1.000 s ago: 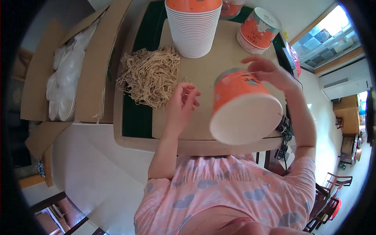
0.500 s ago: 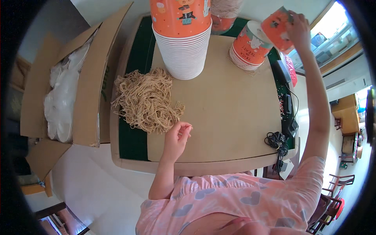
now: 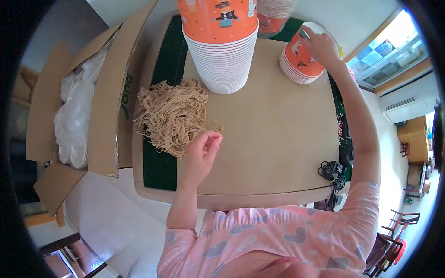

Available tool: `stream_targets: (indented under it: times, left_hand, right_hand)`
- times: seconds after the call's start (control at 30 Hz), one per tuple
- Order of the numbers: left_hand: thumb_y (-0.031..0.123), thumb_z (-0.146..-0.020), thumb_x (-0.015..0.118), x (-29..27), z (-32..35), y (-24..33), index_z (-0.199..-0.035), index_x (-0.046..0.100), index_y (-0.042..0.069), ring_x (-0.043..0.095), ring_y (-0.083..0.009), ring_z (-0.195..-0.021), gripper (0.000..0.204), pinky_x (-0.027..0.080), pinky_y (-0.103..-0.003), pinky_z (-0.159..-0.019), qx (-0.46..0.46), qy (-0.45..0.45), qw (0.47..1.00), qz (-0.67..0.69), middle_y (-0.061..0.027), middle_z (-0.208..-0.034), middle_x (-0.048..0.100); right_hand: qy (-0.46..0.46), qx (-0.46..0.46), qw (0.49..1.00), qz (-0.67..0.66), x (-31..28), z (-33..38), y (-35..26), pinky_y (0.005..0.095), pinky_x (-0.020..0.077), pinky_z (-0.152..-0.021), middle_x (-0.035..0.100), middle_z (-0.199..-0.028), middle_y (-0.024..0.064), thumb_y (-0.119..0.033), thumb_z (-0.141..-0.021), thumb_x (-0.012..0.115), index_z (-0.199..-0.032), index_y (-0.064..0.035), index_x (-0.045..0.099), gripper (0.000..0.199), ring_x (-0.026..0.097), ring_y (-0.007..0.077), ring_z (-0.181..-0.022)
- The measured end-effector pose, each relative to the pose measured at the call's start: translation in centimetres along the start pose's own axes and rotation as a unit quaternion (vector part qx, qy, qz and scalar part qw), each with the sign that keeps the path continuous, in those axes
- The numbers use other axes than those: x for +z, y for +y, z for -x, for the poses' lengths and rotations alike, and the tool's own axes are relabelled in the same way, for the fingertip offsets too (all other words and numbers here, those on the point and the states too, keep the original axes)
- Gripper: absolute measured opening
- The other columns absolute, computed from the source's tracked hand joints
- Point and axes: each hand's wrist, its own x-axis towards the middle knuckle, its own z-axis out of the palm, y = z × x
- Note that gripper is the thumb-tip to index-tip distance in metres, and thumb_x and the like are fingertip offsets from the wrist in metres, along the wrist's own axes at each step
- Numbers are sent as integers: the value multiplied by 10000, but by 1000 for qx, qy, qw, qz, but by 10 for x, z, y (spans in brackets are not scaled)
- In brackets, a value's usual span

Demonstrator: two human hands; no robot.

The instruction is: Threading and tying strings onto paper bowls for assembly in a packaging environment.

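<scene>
My right hand reaches to the back right and grips an orange paper bucket with a printed Halloween pattern, its fingers over the upper end. This bucket sits upside down on a short stack whose white rims show below it. My left hand hovers by the near edge of a loose heap of beige string. Its fingers are curled with thumb and forefinger pinched; whether a strand is between them is not visible. Left of centre at the back stands a tall stack of orange buckets with white rims.
An open cardboard box with white plastic-wrapped goods stands left of the table. Another bucket stack is at the back. A coiled black cable lies at the right edge, near small scattered beads.
My right hand has moved left with the orange bucket, from beside the short stack onto it. My left hand has shifted slightly left and up, still pinched.
</scene>
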Motion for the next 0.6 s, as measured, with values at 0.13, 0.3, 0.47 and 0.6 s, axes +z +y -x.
stream_targets:
  times: [0.13, 0.3, 0.47, 0.6]
  left_hand:
    - [105, -936, 581, -17, -32, 26, -985, 614, 23, 537, -89, -653, 101, 447, -234, -581, 87, 63, 994, -25, -33, -851, 635]
    - [198, -975, 530, -31, -99, 56, -1232, 550, 28, 577, -190, -1105, 309, 454, -310, -925, 177, 108, 978, -7, -116, -1220, 586]
    - [462, -955, 490, -55, -178, 84, -1412, 383, -4, 382, -236, -1342, 661, 266, -357, -1110, 183, 138, 972, 52, -162, -1449, 405]
    - [568, -923, 469, -44, -205, 115, -1434, 389, 66, 347, -209, -1353, 720, 228, -388, -1114, 194, 83, 972, 104, -71, -1463, 403]
  right_hand:
    - [-70, 19, 997, -9, -25, 8, -21, 480, 516, -810, 672, -950, 187, -431, -930, 490, -1410, -255, 381, 523, 623, 358, -972]
    - [-18, 24, 999, -23, -16, 11, -21, 478, 465, -886, 661, -1021, 183, -346, -921, 536, -1406, -186, 401, 528, 609, 382, -968]
    - [104, -144, 905, -388, -68, -1, -88, 415, 432, -981, 524, -1301, 146, -9, -888, 518, -1406, -123, 394, 545, 543, 308, -1152]
    - [-9, -175, 778, -603, -53, -24, -89, 401, 398, -1040, 474, -1388, 132, -3, -865, 556, -1474, -118, 288, 675, 465, 297, -1274]
